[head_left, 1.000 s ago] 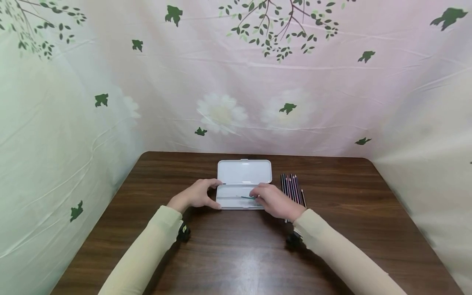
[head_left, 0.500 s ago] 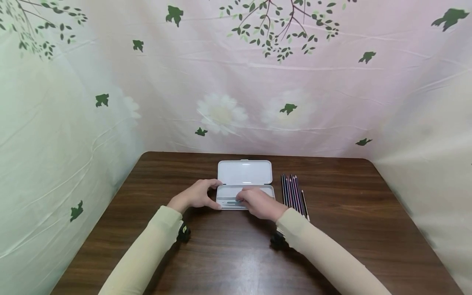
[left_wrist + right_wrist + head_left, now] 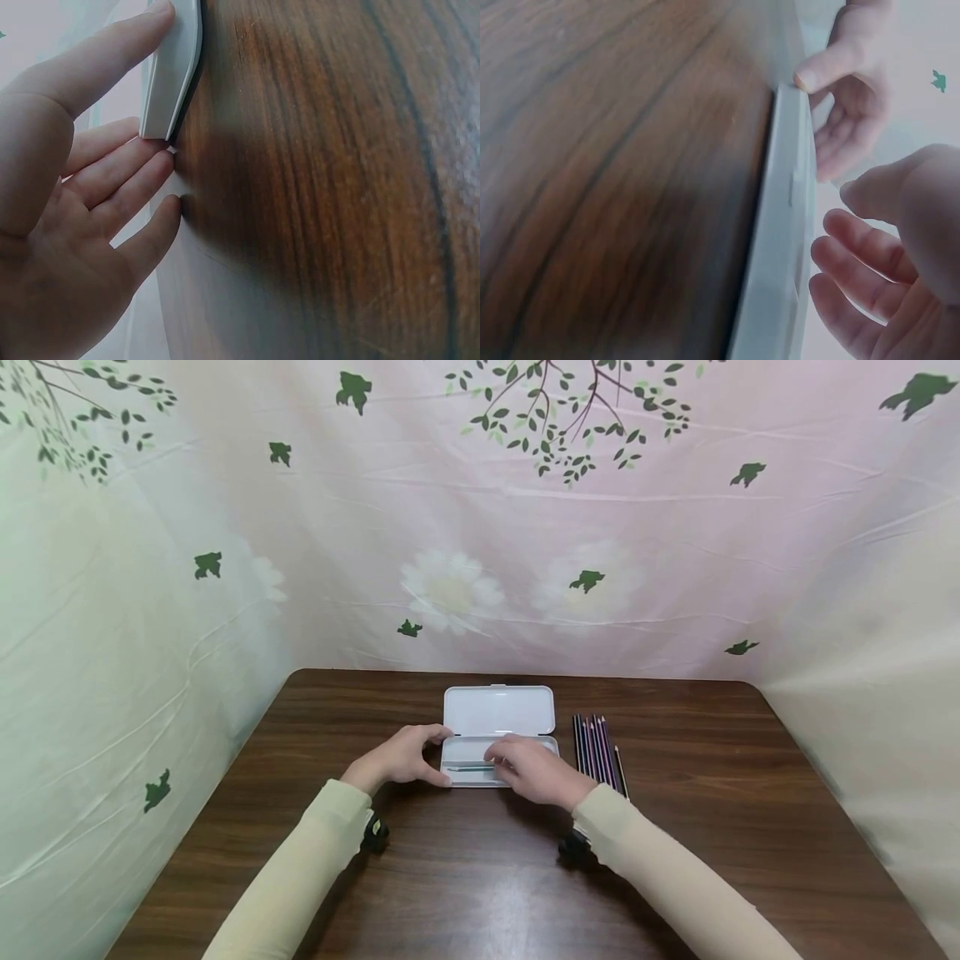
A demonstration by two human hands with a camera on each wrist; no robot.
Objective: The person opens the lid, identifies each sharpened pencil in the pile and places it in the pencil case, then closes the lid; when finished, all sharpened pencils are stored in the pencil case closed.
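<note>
A white pencil case [image 3: 498, 710] lies unfolded on the table, its lid folded back and its tray nearer to me. My left hand [image 3: 397, 753] holds the tray's left end, thumb at the near corner and forefinger at the far one. In the left wrist view, the thumb [image 3: 105, 60] presses on the case's side wall [image 3: 174, 67]. My right hand [image 3: 534, 768] hovers over the tray with loosely bent fingers and nothing between them. Below it a slim pencil [image 3: 471, 768] lies lengthwise in the tray, its right part hidden by the hand.
Several dark pencils [image 3: 592, 747] lie side by side just right of the case, with one shorter pencil [image 3: 621, 770] slightly apart. My right forearm covers their near ends. The brown wooden table [image 3: 480, 877] ends at a printed cloth backdrop [image 3: 480, 527].
My right hand carried the pencil leftward into the tray and let it go, then drew back slightly right with its fingers loosened. My left hand has stayed at the case's end.
</note>
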